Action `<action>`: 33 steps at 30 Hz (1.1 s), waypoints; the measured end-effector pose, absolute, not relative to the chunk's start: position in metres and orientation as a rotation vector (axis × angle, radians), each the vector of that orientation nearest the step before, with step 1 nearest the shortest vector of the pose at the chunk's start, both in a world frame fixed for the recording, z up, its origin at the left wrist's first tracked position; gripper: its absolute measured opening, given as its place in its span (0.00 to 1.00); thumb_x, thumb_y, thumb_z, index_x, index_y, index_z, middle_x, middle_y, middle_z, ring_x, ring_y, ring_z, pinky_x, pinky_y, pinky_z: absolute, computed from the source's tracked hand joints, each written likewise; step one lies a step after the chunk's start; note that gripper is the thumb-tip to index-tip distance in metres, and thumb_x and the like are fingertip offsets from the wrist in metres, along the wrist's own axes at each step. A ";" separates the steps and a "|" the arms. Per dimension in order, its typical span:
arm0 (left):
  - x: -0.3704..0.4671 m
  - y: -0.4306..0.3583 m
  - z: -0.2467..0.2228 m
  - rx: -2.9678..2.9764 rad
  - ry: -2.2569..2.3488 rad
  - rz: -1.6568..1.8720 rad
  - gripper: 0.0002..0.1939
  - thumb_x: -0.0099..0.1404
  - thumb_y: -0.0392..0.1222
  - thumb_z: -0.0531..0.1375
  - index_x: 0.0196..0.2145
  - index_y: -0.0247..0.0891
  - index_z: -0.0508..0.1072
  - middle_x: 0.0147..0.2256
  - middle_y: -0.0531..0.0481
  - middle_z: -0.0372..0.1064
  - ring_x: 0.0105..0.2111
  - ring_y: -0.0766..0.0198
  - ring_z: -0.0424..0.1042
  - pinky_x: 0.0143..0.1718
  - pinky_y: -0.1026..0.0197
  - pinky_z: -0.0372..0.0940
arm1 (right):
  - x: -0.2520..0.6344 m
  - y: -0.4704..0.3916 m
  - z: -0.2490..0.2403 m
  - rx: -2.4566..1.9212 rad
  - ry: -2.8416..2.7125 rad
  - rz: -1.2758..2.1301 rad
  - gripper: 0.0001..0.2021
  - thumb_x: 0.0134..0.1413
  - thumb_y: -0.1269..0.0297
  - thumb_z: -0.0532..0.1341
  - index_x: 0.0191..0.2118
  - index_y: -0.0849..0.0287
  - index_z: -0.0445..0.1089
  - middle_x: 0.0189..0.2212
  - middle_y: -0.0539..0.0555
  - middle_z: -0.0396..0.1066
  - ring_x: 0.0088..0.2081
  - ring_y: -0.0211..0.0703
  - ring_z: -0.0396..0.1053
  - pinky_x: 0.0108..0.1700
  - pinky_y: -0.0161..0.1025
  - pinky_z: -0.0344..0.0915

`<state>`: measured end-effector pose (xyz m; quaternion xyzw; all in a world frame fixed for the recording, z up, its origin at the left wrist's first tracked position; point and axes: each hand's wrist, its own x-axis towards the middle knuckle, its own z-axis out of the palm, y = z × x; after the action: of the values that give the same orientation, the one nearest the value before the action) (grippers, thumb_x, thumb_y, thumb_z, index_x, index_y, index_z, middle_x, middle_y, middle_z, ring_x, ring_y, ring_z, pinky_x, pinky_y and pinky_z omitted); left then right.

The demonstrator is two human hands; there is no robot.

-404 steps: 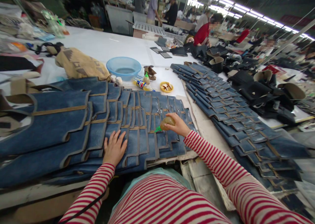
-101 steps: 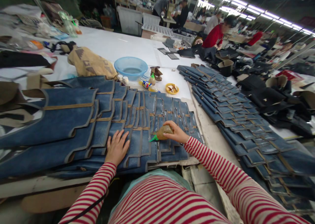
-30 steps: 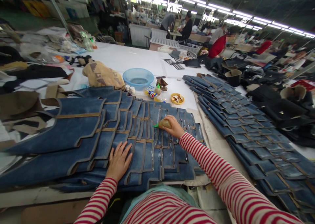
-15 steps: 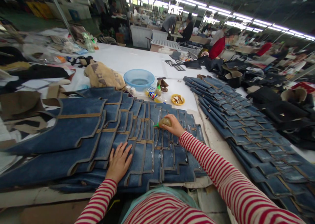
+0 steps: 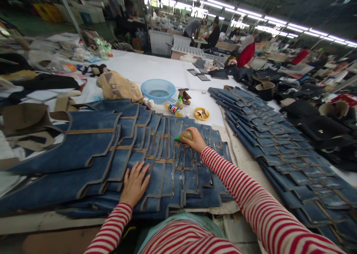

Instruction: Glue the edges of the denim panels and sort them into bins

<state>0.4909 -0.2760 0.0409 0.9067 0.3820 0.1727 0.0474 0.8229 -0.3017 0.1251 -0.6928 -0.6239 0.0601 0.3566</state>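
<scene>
Overlapping blue fabric pieces (image 5: pixel 92 146) with grey-bound edges and tan strips lie in a staggered row before me. My right hand (image 5: pixel 197 139) is wrapped round a squeeze bottle (image 5: pixel 186 136) of yellowish-brown liquid. Its green nozzle points left, close above the bound edges in the middle of the row. Shiny wet streaks run along several edges near and to the right of the bottle. Flat on the fabric rests my left hand (image 5: pixel 136 183), fingers spread, left of the streaked part.
Behind the row stand a blue basin (image 5: pixel 158 89), a second squeeze bottle (image 5: pixel 179 103), a drink bottle lying down (image 5: pixel 173 108) and a yellow dish (image 5: pixel 201 113). Another row of blue pieces (image 5: pixel 279 142) spreads along the right. A patterned cloth (image 5: pixel 119 86) sits left of the basin. People work farther back.
My right hand has moved slightly left and up with the squeeze bottle, its nozzle shifting to a neighbouring edge. My left hand has stayed in place.
</scene>
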 end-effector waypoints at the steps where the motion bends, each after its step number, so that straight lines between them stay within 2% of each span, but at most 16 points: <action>1: 0.491 -0.276 0.041 2.766 1.164 0.528 0.22 0.64 0.46 0.47 0.55 0.44 0.60 0.56 0.47 0.57 0.58 0.56 0.50 0.57 0.45 0.42 | 0.823 -0.302 0.124 -1.784 -1.619 0.168 0.19 0.47 0.60 0.60 0.45 0.58 0.60 0.42 0.56 0.61 0.46 0.45 0.59 0.51 0.46 0.58; 13: 0.491 -0.276 0.038 2.748 1.162 0.538 0.22 0.64 0.47 0.48 0.55 0.44 0.59 0.56 0.48 0.57 0.58 0.57 0.49 0.58 0.44 0.42 | 0.820 -0.290 0.125 -1.784 -1.581 0.145 0.19 0.46 0.59 0.60 0.45 0.59 0.61 0.41 0.56 0.62 0.46 0.46 0.59 0.51 0.45 0.57; 23: 0.491 -0.276 0.039 2.732 1.162 0.532 0.22 0.64 0.47 0.47 0.55 0.45 0.59 0.57 0.47 0.56 0.59 0.57 0.49 0.58 0.45 0.41 | 0.814 -0.324 0.119 -1.883 -1.483 0.533 0.19 0.44 0.55 0.60 0.44 0.55 0.63 0.40 0.52 0.65 0.42 0.42 0.64 0.47 0.44 0.61; 29: 0.491 -0.277 0.041 2.728 1.162 0.519 0.22 0.64 0.47 0.47 0.55 0.44 0.59 0.57 0.46 0.56 0.59 0.57 0.49 0.57 0.44 0.41 | 0.809 -0.321 0.122 -1.885 -1.428 0.380 0.20 0.45 0.56 0.60 0.45 0.58 0.63 0.41 0.54 0.63 0.43 0.43 0.62 0.49 0.44 0.59; 33: 0.492 -0.278 0.042 2.720 1.162 0.532 0.22 0.64 0.47 0.47 0.55 0.45 0.59 0.56 0.46 0.56 0.59 0.57 0.49 0.57 0.45 0.41 | 0.806 -0.330 0.128 -1.902 -1.444 0.533 0.20 0.44 0.55 0.60 0.44 0.57 0.63 0.40 0.53 0.65 0.41 0.43 0.64 0.46 0.44 0.61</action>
<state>0.4915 -0.2776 0.0418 0.9031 0.3856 0.1764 0.0681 0.8064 -0.3300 0.1282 -0.7310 -0.5549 0.2048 0.3403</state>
